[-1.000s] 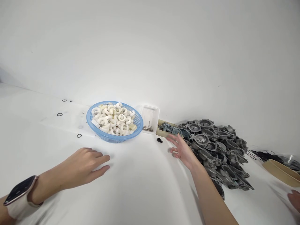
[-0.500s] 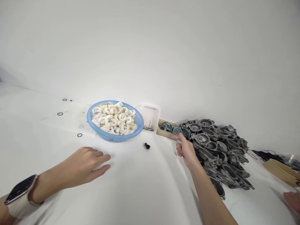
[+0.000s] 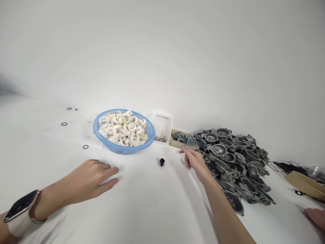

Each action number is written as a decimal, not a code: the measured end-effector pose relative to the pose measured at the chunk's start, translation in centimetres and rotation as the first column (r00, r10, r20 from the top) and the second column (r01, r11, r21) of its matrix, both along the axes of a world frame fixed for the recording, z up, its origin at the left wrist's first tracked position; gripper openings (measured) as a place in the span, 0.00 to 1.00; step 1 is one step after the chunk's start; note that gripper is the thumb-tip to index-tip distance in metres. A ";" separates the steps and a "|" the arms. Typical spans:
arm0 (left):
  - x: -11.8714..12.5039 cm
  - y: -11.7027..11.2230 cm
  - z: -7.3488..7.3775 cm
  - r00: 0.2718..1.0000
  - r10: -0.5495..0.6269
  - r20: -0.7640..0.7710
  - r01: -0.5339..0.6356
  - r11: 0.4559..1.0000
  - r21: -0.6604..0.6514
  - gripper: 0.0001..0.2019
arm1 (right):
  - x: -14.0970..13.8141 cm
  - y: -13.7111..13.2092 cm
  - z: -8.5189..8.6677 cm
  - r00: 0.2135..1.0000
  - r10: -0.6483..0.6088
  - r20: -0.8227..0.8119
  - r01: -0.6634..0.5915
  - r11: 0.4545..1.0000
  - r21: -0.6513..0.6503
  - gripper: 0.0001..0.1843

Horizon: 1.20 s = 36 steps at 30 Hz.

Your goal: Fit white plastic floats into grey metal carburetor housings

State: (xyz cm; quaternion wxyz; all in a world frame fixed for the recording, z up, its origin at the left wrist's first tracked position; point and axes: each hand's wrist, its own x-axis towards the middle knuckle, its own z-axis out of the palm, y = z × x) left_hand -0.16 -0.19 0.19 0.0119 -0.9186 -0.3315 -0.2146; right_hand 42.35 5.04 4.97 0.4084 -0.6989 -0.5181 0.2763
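My left hand [image 3: 92, 177] lies flat on the white table [image 3: 152, 203], fingers stretched out, below a blue basket [image 3: 98, 130] of white curved plastic pieces. A watch [image 3: 21, 211] sits on that wrist. My right hand [image 3: 195, 162] reaches forward with curled fingers at the near edge of a small tan box [image 3: 175, 144] of dark parts, beside a heap of grey metal castings [image 3: 233, 159]. I cannot see anything in its fingers. A small black part [image 3: 161, 162] lies loose on the table left of that hand.
A white tray [image 3: 162, 123] with small metal pins stands behind the basket. Black O-rings [image 3: 85, 147] lie at the left on a white sheet. A tan box [image 3: 304, 183] with black rings is at the far right. Another person's fingers [image 3: 316, 217] show at the lower right edge.
The small black part has rolled left and nearer, away from the tan box. My right hand drew back slightly and its fingers curled. My left hand stayed still.
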 end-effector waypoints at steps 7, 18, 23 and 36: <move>0.1 -0.1 0.5 0.999 0.005 -0.032 -0.006 1.000 -0.020 0.13 | -2.1 -1.0 0.7 0.977 0.190 0.093 -0.184 0.980 -0.072 0.20; 0.0 -0.1 -0.2 0.992 0.068 -0.103 -0.065 0.997 0.028 0.15 | -4.3 -2.2 -0.6 0.698 0.512 0.500 -0.500 0.849 -0.172 0.17; 0.4 0.0 0.4 0.995 0.070 -0.073 -0.068 0.997 0.038 0.15 | -4.3 -1.3 -1.6 0.650 0.509 0.565 -0.519 0.840 -0.159 0.14; 0.5 -0.2 3.0 0.971 0.186 -0.150 -0.179 0.982 0.057 0.12 | -4.3 0.3 -2.5 0.590 0.394 0.705 -0.445 0.887 -0.123 0.11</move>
